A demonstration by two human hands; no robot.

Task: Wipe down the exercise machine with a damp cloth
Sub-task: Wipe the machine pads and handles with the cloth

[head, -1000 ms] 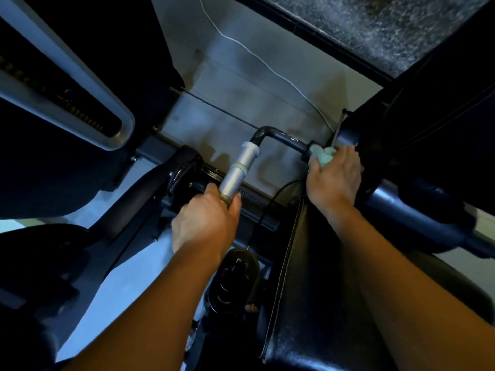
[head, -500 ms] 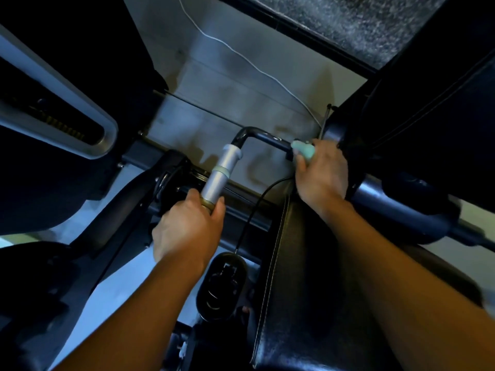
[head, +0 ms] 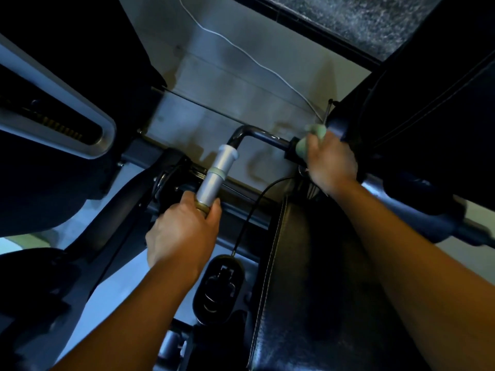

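Cloth (head: pixel 310 141) bunched in right hand (head: pixel 330 163), fingers curled around it, pressed against bent handle bar (head: pixel 263 137) near its joint. Left hand (head: pixel 184 234) grips silver sleeve (head: pixel 218 174) below bend. Judged mid-task: seat pad (head: pixel 321 277) apparently pending.

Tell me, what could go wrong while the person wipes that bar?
The cloth is bunched small in the right hand, so it might slip out or miss spots. A thin black cable hangs just below that hand and could get snagged. The left hand steadies the silver handle; letting go might let it swing.
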